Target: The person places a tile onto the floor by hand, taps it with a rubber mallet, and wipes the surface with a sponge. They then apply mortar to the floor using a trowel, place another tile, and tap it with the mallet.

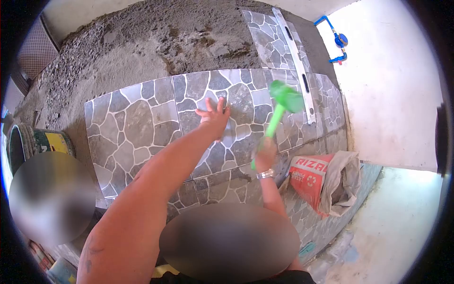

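A blurred patch hides the near-left corner. The left hand [215, 116] lies spread flat on a stone-pattern tile [137, 123]. Just right, the right hand [266, 154] grips a green mallet [279, 111] above the tiles, handle running up and slightly right, head uppermost and smeared. A cement bag [314, 177] slumps beyond.

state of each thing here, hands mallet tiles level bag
tiles: laid on mortar
green mallet: raised, blurred
left hand: open, flat on the tiles
right hand: shut on green mallet
level: lying across tiles
cement bag: open, slumped
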